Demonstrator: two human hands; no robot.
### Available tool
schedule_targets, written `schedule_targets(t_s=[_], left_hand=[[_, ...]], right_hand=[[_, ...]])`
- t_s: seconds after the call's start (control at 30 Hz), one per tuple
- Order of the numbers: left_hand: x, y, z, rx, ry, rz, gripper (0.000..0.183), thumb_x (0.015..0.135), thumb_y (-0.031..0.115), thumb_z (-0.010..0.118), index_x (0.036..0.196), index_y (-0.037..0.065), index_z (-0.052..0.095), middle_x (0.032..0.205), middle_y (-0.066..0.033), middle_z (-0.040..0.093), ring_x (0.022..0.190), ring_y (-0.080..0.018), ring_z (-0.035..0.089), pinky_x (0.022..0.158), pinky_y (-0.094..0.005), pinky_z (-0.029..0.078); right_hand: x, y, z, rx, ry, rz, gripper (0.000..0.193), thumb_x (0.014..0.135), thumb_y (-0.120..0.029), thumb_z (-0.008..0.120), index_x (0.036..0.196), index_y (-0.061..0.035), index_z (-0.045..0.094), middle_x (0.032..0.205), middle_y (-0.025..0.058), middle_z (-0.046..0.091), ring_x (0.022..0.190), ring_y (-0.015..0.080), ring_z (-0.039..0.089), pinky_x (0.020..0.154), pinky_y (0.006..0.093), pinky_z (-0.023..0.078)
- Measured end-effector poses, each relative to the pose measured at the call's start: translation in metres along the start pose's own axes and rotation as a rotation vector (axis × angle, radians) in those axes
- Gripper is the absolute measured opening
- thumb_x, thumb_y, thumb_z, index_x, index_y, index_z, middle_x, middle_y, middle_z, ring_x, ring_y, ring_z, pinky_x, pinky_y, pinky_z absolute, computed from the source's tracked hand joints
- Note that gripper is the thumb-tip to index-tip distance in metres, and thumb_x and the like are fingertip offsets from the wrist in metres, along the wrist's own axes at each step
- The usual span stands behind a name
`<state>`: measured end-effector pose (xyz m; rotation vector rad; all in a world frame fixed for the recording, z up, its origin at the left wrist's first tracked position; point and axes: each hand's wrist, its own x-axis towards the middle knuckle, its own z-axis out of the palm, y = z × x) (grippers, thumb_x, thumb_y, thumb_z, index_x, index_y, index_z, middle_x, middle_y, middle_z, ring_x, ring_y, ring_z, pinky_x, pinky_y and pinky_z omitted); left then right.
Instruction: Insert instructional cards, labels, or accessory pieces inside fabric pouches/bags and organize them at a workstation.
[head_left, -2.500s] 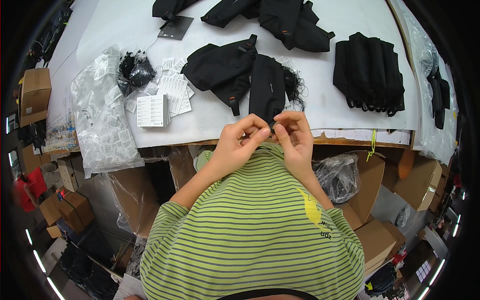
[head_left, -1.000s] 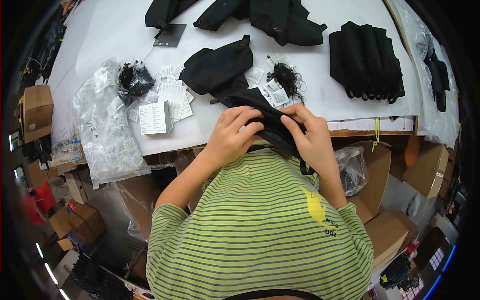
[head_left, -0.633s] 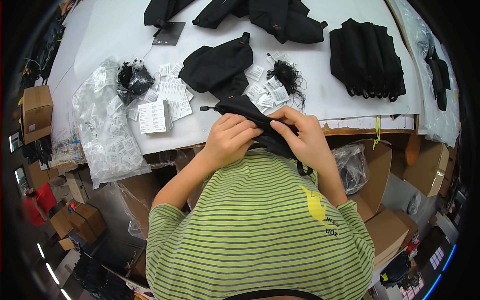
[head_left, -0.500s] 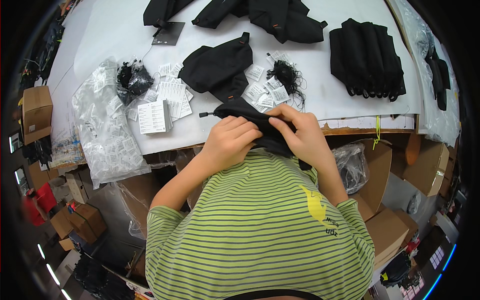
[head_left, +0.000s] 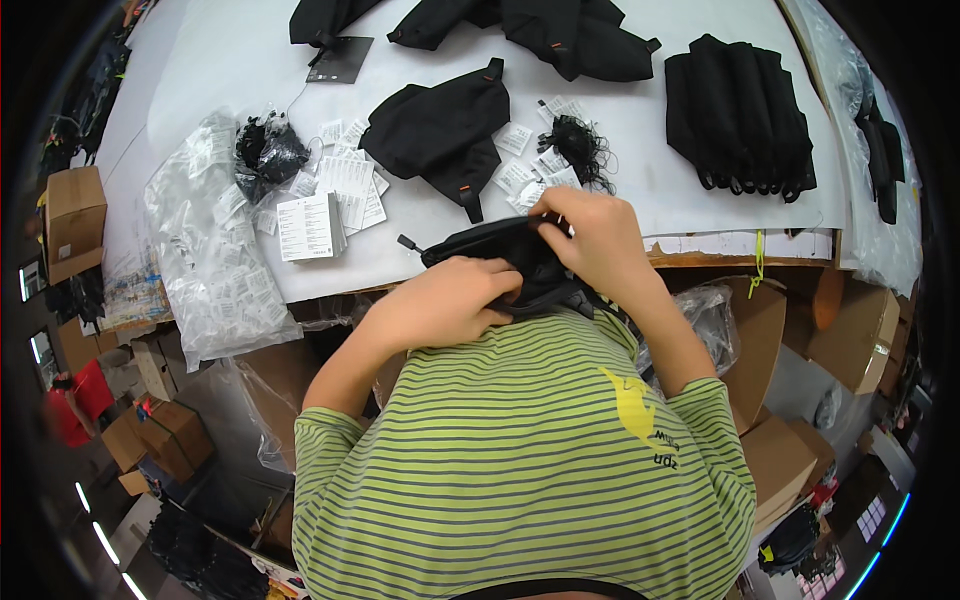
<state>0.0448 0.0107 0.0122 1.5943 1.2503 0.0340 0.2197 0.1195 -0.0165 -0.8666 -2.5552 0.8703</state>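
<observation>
A black fabric bag [head_left: 535, 262] is held against my striped shirt at the table's near edge, its mouth gaping. A zipper pull [head_left: 408, 243] sticks out at its left end. My left hand [head_left: 450, 298] has its fingers curled over the near edge, their tips partly hidden in the opening. With thumb and fingers, my right hand [head_left: 595, 235] pinches the far rim and holds it up. Just beyond lies another black bag [head_left: 437, 125], flat on the white table, its strap end pointing toward me.
Care labels [head_left: 350, 185] and a stack of white cards [head_left: 308, 228] lie left of the flat bag. Black strings [head_left: 578, 150] sit right. A plastic bag of labels [head_left: 205, 250] hangs over the edge. Folded black bags [head_left: 740, 115] stand at right; cardboard boxes [head_left: 770, 460] are below.
The held bag's mouth has been spread apart. My right hand has moved up to its far rim, while my left hand has shifted slightly down and left. My view has tilted slightly.
</observation>
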Motion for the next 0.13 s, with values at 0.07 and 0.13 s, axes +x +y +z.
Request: schedule_targets(t_s=[0.07,0.13], left_hand=[[0.000,-0.013,0.000,-0.049,0.039,0.138,0.025,0.079,0.020,0.067,0.094,0.003,0.056,0.100,-0.0119,0.054,0.094,-0.0298,0.054,0.077,-0.0387,0.043],[0.002,-0.020,-0.003,-0.117,-0.063,0.101,0.024,0.081,0.021,0.065,0.095,0.003,0.057,0.098,-0.0120,0.051,0.094,-0.0308,0.053,0.082,-0.0392,0.042]], right_hand=[[0.000,-0.002,-0.004,0.249,-0.305,0.087,0.017,0.079,-0.018,0.069,0.089,-0.0047,0.066,0.075,0.0087,0.065,0.065,0.0198,0.062,0.060,0.0304,0.048],[-0.003,0.009,-0.003,0.524,-0.363,0.177,0.024,0.082,-0.023,0.068,0.096,-0.0041,0.068,0.083,0.0073,0.069,0.072,0.0169,0.064,0.069,0.0272,0.049]])
